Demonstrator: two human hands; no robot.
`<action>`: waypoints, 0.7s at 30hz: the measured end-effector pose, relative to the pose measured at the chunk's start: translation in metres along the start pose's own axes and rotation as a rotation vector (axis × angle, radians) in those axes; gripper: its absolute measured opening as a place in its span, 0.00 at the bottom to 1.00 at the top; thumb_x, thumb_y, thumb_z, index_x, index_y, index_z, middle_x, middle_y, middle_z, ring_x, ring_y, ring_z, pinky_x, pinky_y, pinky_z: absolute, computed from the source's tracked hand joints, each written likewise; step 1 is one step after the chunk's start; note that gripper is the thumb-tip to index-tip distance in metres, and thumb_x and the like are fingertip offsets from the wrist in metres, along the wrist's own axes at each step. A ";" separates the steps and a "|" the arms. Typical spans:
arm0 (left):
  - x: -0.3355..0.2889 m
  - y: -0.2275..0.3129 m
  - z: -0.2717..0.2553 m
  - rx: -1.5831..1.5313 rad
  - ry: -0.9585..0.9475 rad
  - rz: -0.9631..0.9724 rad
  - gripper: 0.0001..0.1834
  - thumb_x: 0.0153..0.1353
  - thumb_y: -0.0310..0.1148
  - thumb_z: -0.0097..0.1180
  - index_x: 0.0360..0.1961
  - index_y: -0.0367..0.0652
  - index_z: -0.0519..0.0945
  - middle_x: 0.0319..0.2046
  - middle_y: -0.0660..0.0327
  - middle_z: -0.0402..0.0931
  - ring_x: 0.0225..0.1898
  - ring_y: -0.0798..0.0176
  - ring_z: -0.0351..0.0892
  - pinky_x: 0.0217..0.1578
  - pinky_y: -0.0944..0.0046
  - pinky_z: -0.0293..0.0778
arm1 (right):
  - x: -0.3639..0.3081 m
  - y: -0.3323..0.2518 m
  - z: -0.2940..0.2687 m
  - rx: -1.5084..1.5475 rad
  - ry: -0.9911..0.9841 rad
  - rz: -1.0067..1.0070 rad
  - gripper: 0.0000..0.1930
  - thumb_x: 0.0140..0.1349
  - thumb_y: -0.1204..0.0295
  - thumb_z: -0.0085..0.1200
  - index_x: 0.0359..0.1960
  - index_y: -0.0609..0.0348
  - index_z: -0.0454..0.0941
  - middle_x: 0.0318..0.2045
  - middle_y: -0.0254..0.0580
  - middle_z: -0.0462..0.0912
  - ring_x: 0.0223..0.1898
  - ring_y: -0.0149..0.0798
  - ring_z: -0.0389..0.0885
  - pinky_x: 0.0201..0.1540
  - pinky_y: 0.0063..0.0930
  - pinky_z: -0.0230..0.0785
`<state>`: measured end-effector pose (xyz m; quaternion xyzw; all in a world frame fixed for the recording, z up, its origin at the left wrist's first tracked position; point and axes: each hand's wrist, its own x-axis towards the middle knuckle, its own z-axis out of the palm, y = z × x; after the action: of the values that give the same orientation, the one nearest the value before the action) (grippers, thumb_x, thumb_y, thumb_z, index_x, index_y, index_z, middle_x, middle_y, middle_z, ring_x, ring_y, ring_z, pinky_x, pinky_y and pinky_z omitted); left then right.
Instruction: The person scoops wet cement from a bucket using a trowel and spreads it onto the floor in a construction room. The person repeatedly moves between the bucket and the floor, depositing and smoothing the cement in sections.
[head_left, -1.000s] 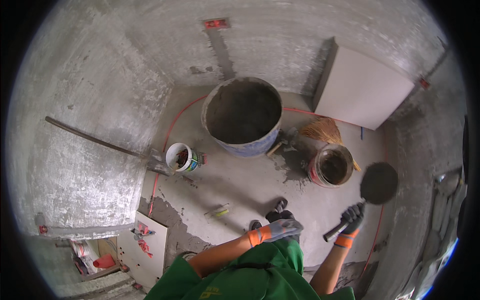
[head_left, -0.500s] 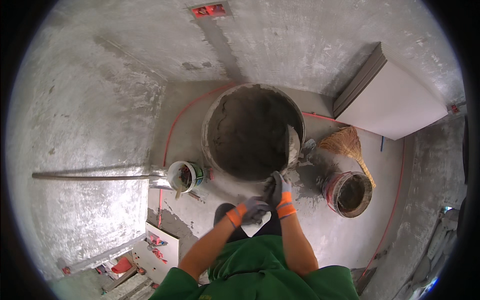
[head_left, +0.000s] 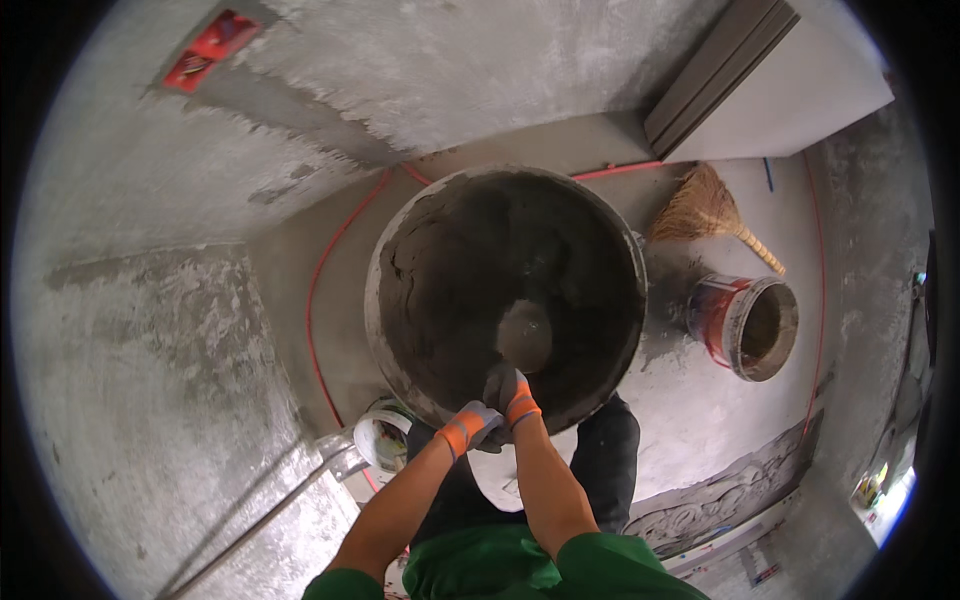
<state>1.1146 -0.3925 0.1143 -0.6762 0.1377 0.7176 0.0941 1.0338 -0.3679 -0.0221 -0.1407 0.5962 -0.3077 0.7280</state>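
Observation:
A wide round tub [head_left: 377,345] of dark, wet mortar [head_left: 470,265] stands in front of me. My right hand [head_left: 508,390], in a grey glove with an orange cuff, is closed at the tub's near rim. Just beyond it, a scoop-like tool [head_left: 525,336] shows a rounded, mortar-coated blade against the mix. Its handle is hidden by the gloves. My left hand [head_left: 484,425], gloved the same way, is closed right beside and below the right one, apparently on the same handle.
To the right stand a mortar-crusted bucket [head_left: 708,310] and a straw broom [head_left: 692,215]. White boards [head_left: 790,90] lean at the back right. A small white bucket [head_left: 382,440] and a long pole [head_left: 255,525] are at left. A red hose [head_left: 315,300] runs along the floor.
The tool's blade has gone from the tub's right rim to the near middle of the mortar. Both hands moved with it, and the tub now appears larger and closer.

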 end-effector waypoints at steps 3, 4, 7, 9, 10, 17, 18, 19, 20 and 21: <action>0.046 0.006 -0.009 -0.044 0.094 -0.061 0.10 0.46 0.28 0.50 0.24 0.29 0.77 0.20 0.50 0.76 0.17 0.56 0.76 0.18 0.60 0.73 | 0.041 0.029 -0.008 0.481 -0.132 0.268 0.10 0.48 0.72 0.49 0.11 0.56 0.71 0.09 0.32 0.69 0.13 0.31 0.69 0.16 0.24 0.61; 0.062 0.013 -0.006 -0.024 0.134 -0.084 0.10 0.46 0.28 0.50 0.23 0.30 0.77 0.20 0.51 0.76 0.17 0.57 0.76 0.18 0.60 0.72 | 0.059 0.040 -0.014 0.222 -0.119 0.144 0.08 0.50 0.72 0.49 0.15 0.56 0.73 0.12 0.32 0.71 0.16 0.30 0.70 0.19 0.24 0.62; 0.108 0.052 0.016 0.451 0.219 -0.031 0.13 0.46 0.33 0.51 0.30 0.35 0.79 0.27 0.46 0.78 0.32 0.48 0.79 0.32 0.57 0.74 | 0.113 0.064 -0.060 -0.727 -0.197 -0.360 0.06 0.52 0.71 0.49 0.23 0.56 0.78 0.23 0.33 0.77 0.23 0.29 0.71 0.26 0.23 0.66; 0.136 0.083 0.053 0.687 0.333 0.111 0.15 0.47 0.35 0.51 0.32 0.36 0.79 0.32 0.44 0.77 0.40 0.45 0.76 0.39 0.56 0.73 | 0.150 0.061 -0.096 -0.775 0.059 -0.233 0.04 0.42 0.70 0.51 0.15 0.52 0.75 0.13 0.37 0.74 0.18 0.33 0.71 0.22 0.28 0.63; 0.144 0.092 0.072 0.740 0.425 0.237 0.16 0.47 0.36 0.51 0.34 0.36 0.79 0.35 0.43 0.76 0.43 0.43 0.74 0.42 0.55 0.71 | 0.157 0.058 -0.117 -0.741 0.162 -0.360 0.04 0.44 0.71 0.50 0.16 0.54 0.73 0.12 0.35 0.70 0.16 0.32 0.68 0.20 0.27 0.60; 0.169 0.110 0.065 0.731 0.188 0.222 0.20 0.47 0.37 0.55 0.37 0.30 0.76 0.36 0.38 0.75 0.42 0.41 0.74 0.41 0.55 0.71 | 0.183 0.060 -0.146 -1.165 0.393 -0.935 0.08 0.53 0.68 0.48 0.19 0.53 0.67 0.12 0.30 0.65 0.12 0.29 0.63 0.13 0.22 0.53; 0.169 0.110 0.062 0.778 0.171 0.301 0.21 0.47 0.38 0.56 0.37 0.30 0.76 0.36 0.38 0.74 0.43 0.40 0.74 0.42 0.54 0.71 | 0.185 0.064 -0.144 -0.986 0.335 -0.886 0.09 0.54 0.67 0.48 0.19 0.53 0.67 0.12 0.29 0.64 0.11 0.28 0.63 0.13 0.21 0.52; 0.166 0.108 0.061 0.792 0.199 0.294 0.19 0.47 0.36 0.55 0.36 0.29 0.76 0.34 0.39 0.75 0.39 0.43 0.75 0.38 0.55 0.72 | 0.185 0.067 -0.141 -0.653 0.288 -0.748 0.09 0.55 0.66 0.48 0.19 0.52 0.67 0.11 0.28 0.63 0.11 0.27 0.62 0.13 0.20 0.51; 0.165 0.108 0.062 0.791 0.202 0.283 0.18 0.46 0.33 0.54 0.35 0.29 0.76 0.32 0.40 0.76 0.35 0.45 0.77 0.35 0.57 0.73 | 0.185 0.066 -0.140 -0.207 0.184 -0.548 0.10 0.55 0.65 0.48 0.19 0.52 0.67 0.11 0.27 0.63 0.11 0.26 0.61 0.13 0.19 0.51; 0.162 0.108 0.063 0.792 0.157 0.285 0.16 0.46 0.31 0.54 0.34 0.28 0.76 0.30 0.41 0.76 0.31 0.47 0.79 0.31 0.58 0.74 | 0.181 0.063 -0.139 0.030 0.108 -0.434 0.10 0.55 0.65 0.48 0.19 0.51 0.67 0.11 0.26 0.62 0.11 0.25 0.60 0.12 0.19 0.50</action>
<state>1.0093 -0.4821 -0.0362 -0.6145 0.5014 0.5616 0.2357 0.9369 -0.4087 -0.2344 -0.2382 0.5855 -0.4731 0.6137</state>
